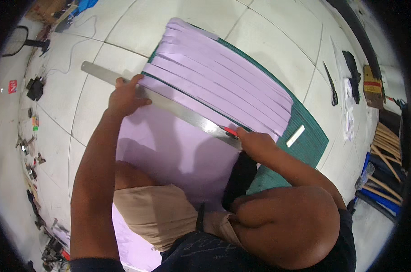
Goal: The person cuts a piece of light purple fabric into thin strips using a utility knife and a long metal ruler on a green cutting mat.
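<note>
Left grip, spread and released, presses down on a long steel ruler, thumb on its near side and fingertips toward its far edge; right grip is clenched on a red cutter, whose tip points up and to the left along the ruler near its right end. Beneath the ruler lies a lilac sheet, extending back toward the person's legs; the ruler's left end projects beyond it over the white tiled floor. On the far side, separated from the sheet by a thin dark gap, lilac strips lie side by side and partly overlapping on a green mat. A small white bar rests on the mat, right of the strips. Black scissors lie farther right on the floor. Writing appears in several places: pale script-like lettering crosses the front of the dark shirt; a red label with white characters is fixed to the wall at left; a brownish-yellow box at right carries a red band. Any graduations on the ruler are too indistinct to read.
</note>
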### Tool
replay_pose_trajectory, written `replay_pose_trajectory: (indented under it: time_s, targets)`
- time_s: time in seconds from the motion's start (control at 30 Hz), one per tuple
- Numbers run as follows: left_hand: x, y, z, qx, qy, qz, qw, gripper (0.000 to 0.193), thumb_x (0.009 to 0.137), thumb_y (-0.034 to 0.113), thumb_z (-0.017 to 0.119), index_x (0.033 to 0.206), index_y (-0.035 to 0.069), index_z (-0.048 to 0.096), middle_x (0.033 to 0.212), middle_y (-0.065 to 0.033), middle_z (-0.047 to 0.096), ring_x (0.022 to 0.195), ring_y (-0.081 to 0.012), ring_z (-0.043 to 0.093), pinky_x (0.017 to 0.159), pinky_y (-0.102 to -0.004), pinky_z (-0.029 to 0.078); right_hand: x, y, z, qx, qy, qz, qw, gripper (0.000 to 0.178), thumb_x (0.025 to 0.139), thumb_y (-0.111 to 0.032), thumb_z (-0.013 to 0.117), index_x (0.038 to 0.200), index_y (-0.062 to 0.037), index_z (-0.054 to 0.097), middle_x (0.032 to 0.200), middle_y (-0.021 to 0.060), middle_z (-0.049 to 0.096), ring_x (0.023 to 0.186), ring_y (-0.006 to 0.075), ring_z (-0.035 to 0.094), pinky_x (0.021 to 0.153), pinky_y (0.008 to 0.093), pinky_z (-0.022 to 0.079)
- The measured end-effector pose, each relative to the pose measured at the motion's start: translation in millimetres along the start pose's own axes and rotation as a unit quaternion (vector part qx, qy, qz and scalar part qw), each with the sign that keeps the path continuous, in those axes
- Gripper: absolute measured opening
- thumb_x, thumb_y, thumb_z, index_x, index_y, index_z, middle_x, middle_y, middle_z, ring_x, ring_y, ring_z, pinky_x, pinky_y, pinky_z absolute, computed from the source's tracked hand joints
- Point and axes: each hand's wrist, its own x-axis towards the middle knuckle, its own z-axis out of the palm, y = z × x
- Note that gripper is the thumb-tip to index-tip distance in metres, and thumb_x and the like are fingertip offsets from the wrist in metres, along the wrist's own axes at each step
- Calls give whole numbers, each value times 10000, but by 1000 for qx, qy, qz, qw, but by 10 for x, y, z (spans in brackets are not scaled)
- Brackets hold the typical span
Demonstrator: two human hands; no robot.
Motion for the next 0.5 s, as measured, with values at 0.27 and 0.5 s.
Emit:
replay_pose_trajectory:
  time_s: [0.27,0.5]
  targets:
    - [-18,-22,27,-4,8,11,1000,898,722,354,864,1471,282,375,1397,-300,378,1109,-419,630,955,-455,532,-983,1171,759,-32,-24,44,998,280,951,-122,489,1222,-80,432,905,220,691,837,421,705,659,525,561]
    - [3,-130,107,-52,45,-3,998,922,700,396,876,1468,216,398,1411,-324,372,1238,-458,522,1045,-504,442,-1417,1628,945,-119,-29,103,987,157,979,-153,469,1115,-75,480,894,190,686,813,396,701,668,515,559]
